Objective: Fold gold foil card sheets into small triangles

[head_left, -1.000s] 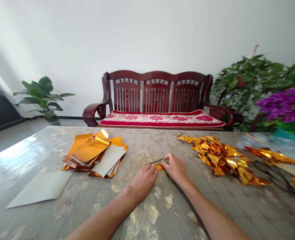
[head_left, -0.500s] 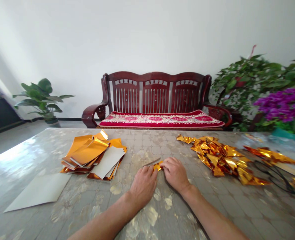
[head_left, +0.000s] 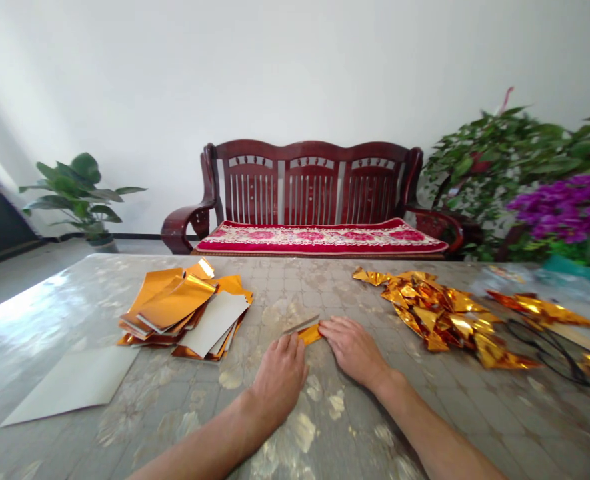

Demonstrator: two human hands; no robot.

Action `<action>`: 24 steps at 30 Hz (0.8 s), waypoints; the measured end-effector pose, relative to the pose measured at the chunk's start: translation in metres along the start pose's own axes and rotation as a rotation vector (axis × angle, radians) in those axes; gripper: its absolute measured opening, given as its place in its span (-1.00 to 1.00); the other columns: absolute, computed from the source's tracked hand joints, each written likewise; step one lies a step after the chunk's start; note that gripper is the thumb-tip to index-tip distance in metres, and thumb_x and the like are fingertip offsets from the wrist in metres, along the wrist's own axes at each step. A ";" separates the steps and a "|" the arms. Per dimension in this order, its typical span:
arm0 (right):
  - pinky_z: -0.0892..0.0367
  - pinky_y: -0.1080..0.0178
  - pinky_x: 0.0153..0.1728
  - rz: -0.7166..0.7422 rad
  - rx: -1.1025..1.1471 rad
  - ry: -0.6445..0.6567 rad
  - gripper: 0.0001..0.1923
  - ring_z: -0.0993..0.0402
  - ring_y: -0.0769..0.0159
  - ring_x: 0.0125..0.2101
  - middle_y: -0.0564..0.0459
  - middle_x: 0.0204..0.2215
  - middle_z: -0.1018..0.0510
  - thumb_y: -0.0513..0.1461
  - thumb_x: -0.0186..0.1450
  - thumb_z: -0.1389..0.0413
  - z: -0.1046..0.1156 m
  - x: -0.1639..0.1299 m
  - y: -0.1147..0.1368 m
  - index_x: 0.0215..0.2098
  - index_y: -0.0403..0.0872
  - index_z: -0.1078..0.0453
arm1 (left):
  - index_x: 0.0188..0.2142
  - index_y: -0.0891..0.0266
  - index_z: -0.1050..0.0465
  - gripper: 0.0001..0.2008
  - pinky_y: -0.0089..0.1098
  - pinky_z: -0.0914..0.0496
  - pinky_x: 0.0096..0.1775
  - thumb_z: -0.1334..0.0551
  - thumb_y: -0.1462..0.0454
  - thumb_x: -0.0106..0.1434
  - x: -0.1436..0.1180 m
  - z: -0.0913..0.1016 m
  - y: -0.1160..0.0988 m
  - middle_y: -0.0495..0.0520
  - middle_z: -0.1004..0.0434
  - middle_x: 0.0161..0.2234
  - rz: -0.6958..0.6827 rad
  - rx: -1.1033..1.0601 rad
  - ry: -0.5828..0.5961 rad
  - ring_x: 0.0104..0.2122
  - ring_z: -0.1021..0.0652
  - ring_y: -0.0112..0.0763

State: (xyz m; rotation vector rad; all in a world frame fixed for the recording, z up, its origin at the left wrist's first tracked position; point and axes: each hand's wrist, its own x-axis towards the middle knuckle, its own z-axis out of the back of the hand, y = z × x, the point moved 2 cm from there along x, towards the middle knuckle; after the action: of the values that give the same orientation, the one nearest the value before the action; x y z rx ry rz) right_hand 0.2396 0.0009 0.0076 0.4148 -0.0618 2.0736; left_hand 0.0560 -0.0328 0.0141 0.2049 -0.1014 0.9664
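A small strip of gold foil paper [head_left: 307, 331] lies folded on the table in front of me. My left hand [head_left: 277, 378] presses its fingertips on the strip's near left end. My right hand [head_left: 355, 348] rests flat on the table, fingertips touching the strip's right end. To the left lies a stack of flat gold sheets [head_left: 185, 310], some showing a white back. A heap of folded gold foil pieces [head_left: 445, 317] sits to the right.
A single white sheet [head_left: 72, 385] lies at the table's left. More gold pieces [head_left: 545, 310] and a black cord [head_left: 549, 347] lie at the far right. Behind the table [head_left: 325, 427] stand a wooden bench [head_left: 309, 200] and potted plants [head_left: 525, 173].
Both hands shifted slightly toward me, and a little more of the gold strip shows between them. The stacks have not moved.
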 end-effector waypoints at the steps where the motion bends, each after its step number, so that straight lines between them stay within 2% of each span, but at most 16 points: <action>1: -0.17 0.00 0.16 -0.019 -0.014 0.016 -0.60 -0.36 0.10 0.13 0.07 0.09 -0.52 -0.36 0.37 0.05 0.001 0.000 -0.001 0.07 0.00 -0.46 | 0.11 0.37 -0.35 -0.62 -0.19 -0.37 -0.01 -0.14 0.22 0.36 -0.002 0.000 -0.001 0.30 -0.42 0.09 0.016 0.019 0.010 0.05 -0.42 -0.10; 4: -0.14 0.02 0.15 -0.041 -0.042 0.034 -0.60 -0.37 0.12 0.12 0.08 0.09 -0.52 -0.36 0.35 0.04 0.007 0.000 0.000 0.06 0.01 -0.46 | 0.12 0.39 -0.36 -0.60 -0.16 -0.36 0.00 -0.17 0.22 0.35 -0.005 -0.002 -0.005 0.36 -0.41 0.10 0.054 0.064 0.021 0.07 -0.42 -0.07; 7: -0.17 0.10 0.08 -0.023 -0.061 0.016 -0.69 -0.42 0.19 0.00 0.03 -0.03 -0.59 -0.35 0.34 0.01 0.015 0.000 0.011 -0.07 -0.02 -0.51 | 0.11 0.40 -0.37 -0.58 -0.14 -0.35 0.02 -0.19 0.19 0.35 -0.006 -0.002 -0.003 0.39 -0.40 0.13 0.072 0.063 0.019 0.09 -0.42 -0.06; 11: -0.21 0.16 -0.09 0.013 -0.105 -0.002 -0.85 -0.39 0.19 -0.16 -0.02 -0.27 -0.58 -0.29 0.32 -0.08 0.023 -0.003 0.029 -0.32 -0.04 -0.50 | 0.12 0.39 -0.37 -0.56 -0.10 -0.29 0.09 -0.17 0.16 0.35 -0.002 -0.004 0.014 0.37 -0.41 0.14 0.097 0.061 -0.006 0.12 -0.40 -0.03; 14: -0.17 0.16 -0.17 0.055 -0.140 -0.021 -0.88 -0.36 0.19 -0.22 -0.01 -0.34 -0.53 -0.26 0.32 -0.11 0.022 -0.003 0.038 -0.37 -0.04 -0.47 | 0.14 0.38 -0.35 -0.59 -0.07 -0.24 0.14 -0.14 0.20 0.37 0.005 -0.008 0.030 0.32 -0.41 0.15 0.134 0.045 -0.088 0.17 -0.34 -0.02; 17: -0.13 0.16 -0.22 0.081 -0.187 -0.063 -0.85 -0.34 0.20 -0.27 -0.01 -0.39 -0.51 -0.28 0.32 -0.11 0.017 -0.001 0.042 -0.41 -0.05 -0.44 | 0.08 0.32 -0.39 -0.66 -0.08 -0.27 0.12 -0.15 0.23 0.36 0.012 -0.012 0.037 0.28 -0.41 0.14 0.161 0.012 -0.131 0.16 -0.36 -0.05; 19: -0.10 0.15 -0.24 0.086 -0.223 -0.089 -0.82 -0.33 0.20 -0.30 -0.01 -0.40 -0.50 -0.31 0.33 -0.08 0.014 0.000 0.043 -0.42 -0.06 -0.44 | 0.01 0.29 -0.42 -0.74 -0.15 -0.32 0.07 -0.15 0.30 0.34 0.015 -0.012 0.036 0.25 -0.40 0.14 0.135 -0.016 -0.137 0.12 -0.39 -0.11; 21: -0.09 0.15 -0.25 0.089 -0.242 -0.101 -0.81 -0.32 0.21 -0.32 -0.01 -0.41 -0.49 -0.32 0.34 -0.06 0.010 0.000 0.044 -0.42 -0.06 -0.44 | -0.06 0.25 -0.42 -0.80 -0.24 -0.35 0.02 -0.14 0.36 0.34 0.016 -0.011 0.031 0.17 -0.42 0.11 0.053 -0.076 -0.139 0.07 -0.42 -0.20; 24: -0.08 0.15 -0.26 0.091 -0.245 -0.106 -0.80 -0.32 0.21 -0.33 -0.02 -0.42 -0.48 -0.32 0.34 -0.05 0.007 0.000 0.045 -0.43 -0.06 -0.43 | -0.13 0.18 -0.42 -0.86 -0.29 -0.35 0.01 -0.13 0.33 0.36 0.015 -0.007 0.025 0.07 -0.49 -0.03 -0.058 -0.186 -0.126 -0.02 -0.46 -0.29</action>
State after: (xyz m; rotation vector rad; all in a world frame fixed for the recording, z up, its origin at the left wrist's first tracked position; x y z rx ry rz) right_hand 0.2035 -0.0232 0.0199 0.3761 -0.4005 2.0998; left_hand 0.0439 -0.0057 0.0132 0.0963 -0.2981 0.8803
